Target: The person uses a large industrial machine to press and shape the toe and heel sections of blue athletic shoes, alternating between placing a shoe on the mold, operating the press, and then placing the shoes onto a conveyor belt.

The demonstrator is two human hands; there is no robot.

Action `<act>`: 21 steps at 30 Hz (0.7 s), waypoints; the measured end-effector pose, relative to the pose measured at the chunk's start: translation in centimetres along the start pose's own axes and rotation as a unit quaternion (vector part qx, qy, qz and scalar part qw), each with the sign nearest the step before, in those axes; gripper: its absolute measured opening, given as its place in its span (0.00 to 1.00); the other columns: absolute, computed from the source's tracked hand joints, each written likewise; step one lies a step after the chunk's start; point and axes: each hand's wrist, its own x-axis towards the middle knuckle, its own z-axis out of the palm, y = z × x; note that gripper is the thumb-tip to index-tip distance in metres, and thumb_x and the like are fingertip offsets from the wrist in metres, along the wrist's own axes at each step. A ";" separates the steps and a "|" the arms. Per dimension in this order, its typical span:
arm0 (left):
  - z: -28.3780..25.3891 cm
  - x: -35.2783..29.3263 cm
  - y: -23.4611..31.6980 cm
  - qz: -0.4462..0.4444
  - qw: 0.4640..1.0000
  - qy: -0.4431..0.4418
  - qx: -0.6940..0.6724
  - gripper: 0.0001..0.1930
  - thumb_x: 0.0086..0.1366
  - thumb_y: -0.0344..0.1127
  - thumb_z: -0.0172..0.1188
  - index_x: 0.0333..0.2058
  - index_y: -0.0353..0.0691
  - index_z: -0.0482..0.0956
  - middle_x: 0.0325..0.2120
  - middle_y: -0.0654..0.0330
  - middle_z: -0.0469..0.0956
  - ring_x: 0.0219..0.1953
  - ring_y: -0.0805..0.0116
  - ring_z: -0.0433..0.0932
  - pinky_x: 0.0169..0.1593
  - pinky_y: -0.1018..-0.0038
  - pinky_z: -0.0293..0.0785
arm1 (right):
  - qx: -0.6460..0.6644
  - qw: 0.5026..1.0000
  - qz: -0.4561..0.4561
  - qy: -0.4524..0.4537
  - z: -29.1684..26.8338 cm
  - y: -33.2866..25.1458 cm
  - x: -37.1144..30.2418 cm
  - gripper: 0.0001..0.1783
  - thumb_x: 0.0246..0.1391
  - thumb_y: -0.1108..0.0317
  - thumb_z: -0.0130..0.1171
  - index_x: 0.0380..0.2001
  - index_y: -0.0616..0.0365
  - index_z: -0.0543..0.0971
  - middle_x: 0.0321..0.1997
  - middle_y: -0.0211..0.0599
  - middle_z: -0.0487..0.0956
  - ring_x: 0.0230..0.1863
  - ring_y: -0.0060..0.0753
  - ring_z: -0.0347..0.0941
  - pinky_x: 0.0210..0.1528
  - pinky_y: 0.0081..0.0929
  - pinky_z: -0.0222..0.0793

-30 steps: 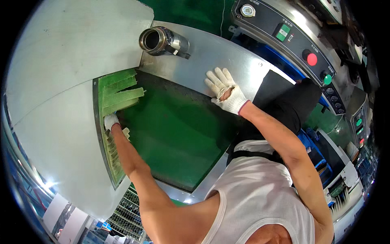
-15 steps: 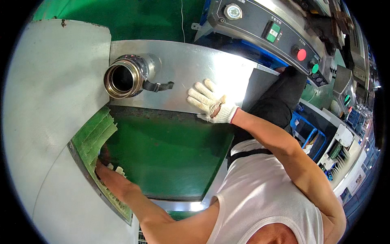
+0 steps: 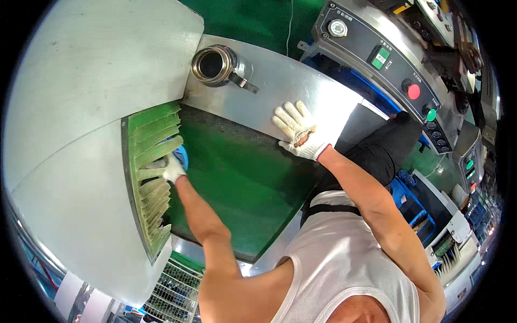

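My right hand (image 3: 298, 131), in a white knitted glove worn through near the thumb, lies spread with fingers apart on the metal ledge (image 3: 269, 70) by the edge of the green conveyor belt (image 3: 231, 177). A steel vacuum flask (image 3: 212, 65), mouth open and a dark strap at its side, stands farther left on this ledge. My gloved left hand (image 3: 173, 168) is among the green strips of a curtain (image 3: 153, 134) at the machine opening. A blue rounded thing (image 3: 183, 157) shows right beside it, mostly hidden. The strips cover the left fingers, so their grip cannot be seen.
A pale machine housing (image 3: 81, 134) fills the left side. A control panel (image 3: 377, 64) with red and green buttons rises at the far right. A wire rack (image 3: 175, 290) stands at the lower left, and a blue crate (image 3: 409, 202) at the right.
My left hand has come partly out from behind the curtain, and the blue thing now shows beside it. The view has shifted left. My right hand stays spread on the ledge.
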 end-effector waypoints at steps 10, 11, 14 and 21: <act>-3.9 -18.7 1.7 0.088 0.983 -0.110 -0.118 0.41 0.53 0.40 0.83 0.60 0.31 0.70 0.46 0.48 0.81 0.44 0.56 0.82 0.53 0.60 0.78 | 0.116 0.993 0.035 0.001 -3.9 2.6 -2.0 0.48 0.59 0.39 0.63 0.75 0.55 0.66 0.81 0.44 0.62 0.83 0.54 0.51 0.84 0.55 0.43; -4.5 -19.5 1.7 0.067 0.971 -0.171 -0.154 0.40 0.53 0.40 0.83 0.60 0.31 0.71 0.44 0.50 0.82 0.43 0.59 0.82 0.51 0.62 0.79 | 0.184 0.980 0.062 -0.040 -5.9 2.3 -2.7 0.50 0.58 0.40 0.65 0.76 0.56 0.65 0.81 0.46 0.62 0.83 0.55 0.51 0.84 0.55 0.44; -7.8 -21.8 6.2 0.198 0.934 -0.269 -0.128 0.37 0.52 0.38 0.83 0.57 0.31 0.75 0.44 0.52 0.82 0.43 0.61 0.83 0.49 0.64 0.80 | 0.200 0.979 -0.023 -0.018 -9.7 3.1 -5.9 0.55 0.51 0.43 0.71 0.76 0.59 0.62 0.80 0.56 0.61 0.82 0.57 0.55 0.80 0.52 0.52; -13.6 -25.5 25.6 0.659 0.637 -0.367 -0.157 0.22 0.50 0.36 0.81 0.40 0.37 0.81 0.33 0.49 0.82 0.41 0.43 0.83 0.44 0.57 0.79 | 0.184 0.978 -0.097 0.036 -17.2 2.2 -11.9 0.28 0.42 0.57 0.72 0.45 0.60 0.76 0.39 0.50 0.84 0.42 0.58 0.83 0.48 0.47 0.78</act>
